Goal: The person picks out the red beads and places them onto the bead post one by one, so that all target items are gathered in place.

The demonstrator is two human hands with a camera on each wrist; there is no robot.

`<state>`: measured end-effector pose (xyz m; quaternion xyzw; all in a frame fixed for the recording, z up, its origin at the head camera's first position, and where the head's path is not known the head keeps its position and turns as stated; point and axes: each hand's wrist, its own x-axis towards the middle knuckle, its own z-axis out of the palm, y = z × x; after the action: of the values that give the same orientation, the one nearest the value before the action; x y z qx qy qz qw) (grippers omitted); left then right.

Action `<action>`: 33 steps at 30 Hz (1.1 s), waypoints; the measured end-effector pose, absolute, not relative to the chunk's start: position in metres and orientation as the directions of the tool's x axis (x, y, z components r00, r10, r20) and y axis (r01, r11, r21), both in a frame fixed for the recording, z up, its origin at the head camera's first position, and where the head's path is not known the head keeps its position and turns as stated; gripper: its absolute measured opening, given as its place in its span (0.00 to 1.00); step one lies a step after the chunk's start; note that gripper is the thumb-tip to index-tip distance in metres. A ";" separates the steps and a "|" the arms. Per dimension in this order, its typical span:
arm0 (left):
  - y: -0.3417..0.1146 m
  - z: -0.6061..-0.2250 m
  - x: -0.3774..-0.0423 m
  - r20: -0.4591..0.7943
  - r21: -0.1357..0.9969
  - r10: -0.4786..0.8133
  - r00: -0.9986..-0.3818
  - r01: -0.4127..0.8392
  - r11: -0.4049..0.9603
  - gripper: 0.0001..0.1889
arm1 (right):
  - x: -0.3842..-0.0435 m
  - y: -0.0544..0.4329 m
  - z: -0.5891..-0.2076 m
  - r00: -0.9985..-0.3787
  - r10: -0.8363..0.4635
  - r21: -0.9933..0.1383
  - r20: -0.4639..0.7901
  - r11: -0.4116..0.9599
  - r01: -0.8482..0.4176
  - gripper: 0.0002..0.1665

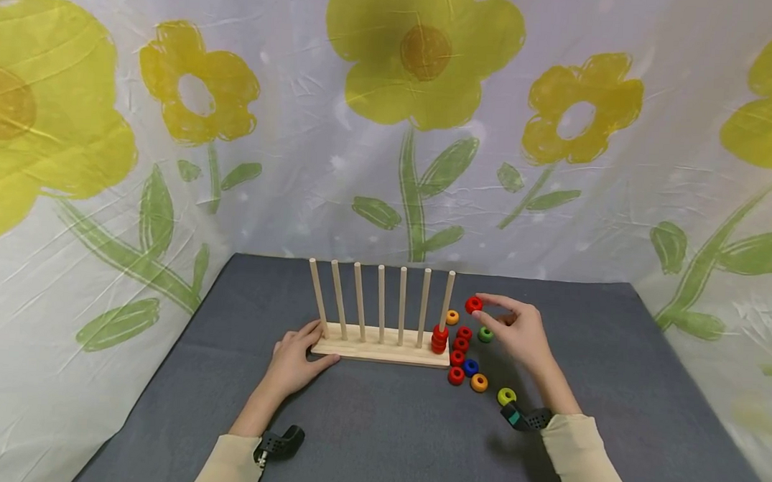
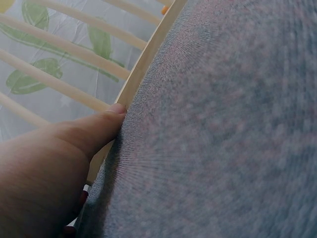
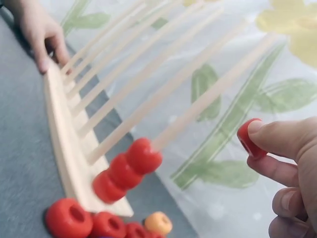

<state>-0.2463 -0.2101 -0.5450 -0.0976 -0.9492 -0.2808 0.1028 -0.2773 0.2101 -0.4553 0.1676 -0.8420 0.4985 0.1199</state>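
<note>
A wooden peg rack (image 1: 381,345) stands on the dark cloth, its several upright pegs rising from a flat base. At its left end my left hand (image 1: 293,363) grips the base, the thumb (image 2: 106,124) along the front edge and the other fingers round the end. Three red beads (image 3: 126,171) are stacked at the bottom of the rightmost peg. My right hand (image 1: 518,333) pinches another red bead (image 1: 474,304) between thumb and forefinger, held in the air to the right of that peg. Its hole shows in the head view.
Right of the base lie several loose red beads (image 1: 457,358), a blue bead (image 1: 471,368), orange beads (image 1: 479,382), a green bead (image 1: 485,334) and a yellow-green bead (image 1: 506,396) close to the right wrist camera. A flowered curtain (image 1: 286,157) hangs behind the table.
</note>
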 end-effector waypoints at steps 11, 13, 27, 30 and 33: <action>-0.210 -0.545 -0.247 0.235 0.511 0.132 -0.963 0.238 0.826 0.43 | -0.259 0.193 -0.404 -0.887 -0.167 -0.790 0.431 0.406 -0.460 0.20; -0.210 -0.544 -0.247 0.232 0.511 0.131 -0.964 0.235 0.827 0.43 | -0.255 0.190 -0.394 -0.879 -0.166 -0.782 0.448 0.403 -0.475 0.20; -0.210 -0.547 -0.247 0.246 0.509 0.122 -0.962 0.235 0.828 0.43 | -0.254 0.179 -0.364 -0.851 -0.162 -0.781 0.500 0.340 -0.524 0.20; -0.210 -0.547 -0.247 0.252 0.504 0.123 -0.960 0.239 0.830 0.42 | -0.254 0.176 -0.359 -0.843 -0.168 -0.776 0.511 0.332 -0.536 0.20; -0.210 -0.547 -0.247 0.259 0.504 0.127 -0.958 0.246 0.828 0.42 | -0.254 0.173 -0.355 -0.826 -0.180 -0.762 0.535 0.319 -0.563 0.19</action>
<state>-0.2471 -0.2100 -0.5468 -0.0979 -0.9500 -0.2764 0.1076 -0.2540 0.1726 -0.3553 0.2346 -0.7920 0.5345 0.1792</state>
